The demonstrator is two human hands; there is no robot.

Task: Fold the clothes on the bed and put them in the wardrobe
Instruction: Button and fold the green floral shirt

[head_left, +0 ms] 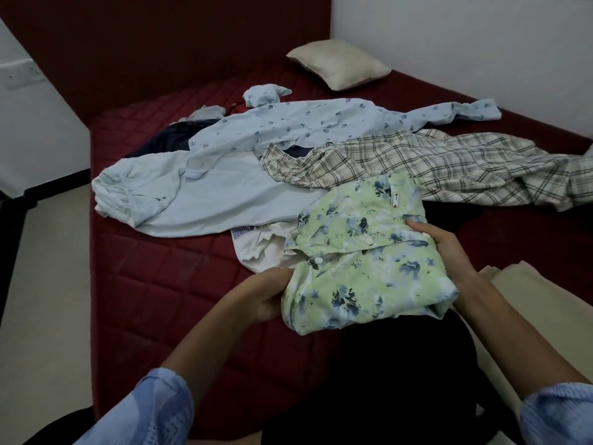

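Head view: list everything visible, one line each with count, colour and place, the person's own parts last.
floral shirt: 1, green with blue print, folded, held over the near bed edge
checked shirt: 1, cream plaid, unfolded, right of the pile
printed garment: 1, pale blue, spread across the pile's far side
plain garment: 1, pale blue, left of the pile
white garment: 1, under the pile's near edge
pillow: 1, beige, far bed corner
bed: 1, dark red quilted
left hand: grips the shirt's left edge
right hand: grips its right side
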